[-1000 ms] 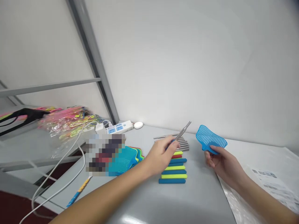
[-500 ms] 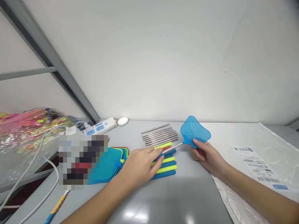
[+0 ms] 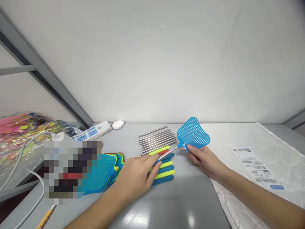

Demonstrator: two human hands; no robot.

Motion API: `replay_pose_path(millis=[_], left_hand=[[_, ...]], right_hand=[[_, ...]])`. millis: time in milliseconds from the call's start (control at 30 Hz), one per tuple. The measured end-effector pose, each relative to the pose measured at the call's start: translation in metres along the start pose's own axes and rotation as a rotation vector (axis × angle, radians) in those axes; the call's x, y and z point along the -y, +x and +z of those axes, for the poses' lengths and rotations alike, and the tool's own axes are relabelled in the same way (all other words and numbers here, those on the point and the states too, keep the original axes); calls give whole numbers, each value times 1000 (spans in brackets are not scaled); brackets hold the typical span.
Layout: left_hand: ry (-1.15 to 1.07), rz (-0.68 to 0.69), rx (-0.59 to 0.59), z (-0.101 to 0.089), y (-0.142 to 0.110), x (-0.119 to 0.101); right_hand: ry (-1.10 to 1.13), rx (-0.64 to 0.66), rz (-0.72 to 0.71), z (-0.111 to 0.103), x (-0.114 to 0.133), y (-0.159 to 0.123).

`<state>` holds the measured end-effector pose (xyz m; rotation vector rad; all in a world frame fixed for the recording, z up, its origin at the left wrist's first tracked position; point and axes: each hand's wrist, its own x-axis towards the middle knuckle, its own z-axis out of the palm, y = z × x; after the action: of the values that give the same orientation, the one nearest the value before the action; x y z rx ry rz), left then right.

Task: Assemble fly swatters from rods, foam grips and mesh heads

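My right hand [image 3: 202, 159] pinches the neck of a blue mesh swatter head [image 3: 193, 134], held just above the grey table [image 3: 166, 203]. A thin metal rod [image 3: 168, 153] runs from that head down to my left hand [image 3: 137, 175], whose fingers are closed on its lower end. Under my left hand lies a row of blue, yellow-green and red handles [image 3: 165, 168]. Behind them sits a bundle of several bare metal rods [image 3: 156, 140].
A stack of coloured swatter heads [image 3: 105, 170] lies at the left beside a blurred patch. A white power strip [image 3: 91, 131] and a white puck [image 3: 118, 124] sit by the wall. Bagged swatters [image 3: 21, 127] are far left. A plastic bag with labels [image 3: 257, 162] covers the right.
The metal rod swung down from pointing up in my left hand and now meets the blue head's neck. Both hands came closer together. The view shifted to the right.
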<state>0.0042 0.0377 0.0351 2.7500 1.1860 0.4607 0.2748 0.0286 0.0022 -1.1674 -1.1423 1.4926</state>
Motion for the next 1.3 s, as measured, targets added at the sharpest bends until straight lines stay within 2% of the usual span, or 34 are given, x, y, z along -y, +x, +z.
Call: replay_pose_path(millis=[167, 300, 500, 567, 700, 867, 967, 1300], left_hand=[[-96, -23, 27, -2, -2, -17], [-108, -8, 2, 0, -2, -23], [243, 165, -260, 2, -6, -14], [280, 199, -285, 3, -6, -11], [227, 192, -262, 4, -5, -8], [20, 66, -108, 2, -1, -8], [-82, 6, -57, 2, -1, -11], [-169, 97, -32, 8, -2, -11]], right_hand=[[-25, 60, -13, -1, -2, -4], [-70, 8, -31, 1, -1, -8], [-162, -47, -41, 10, 1, -14], [-165, -46, -44, 11, -1, -15], [-159, -23, -42, 9, -4, -13], [-100, 27, -7, 7, -8, -8], [-83, 43, -30, 6, -9, -5], [-60, 84, -84, 6, -10, 0]])
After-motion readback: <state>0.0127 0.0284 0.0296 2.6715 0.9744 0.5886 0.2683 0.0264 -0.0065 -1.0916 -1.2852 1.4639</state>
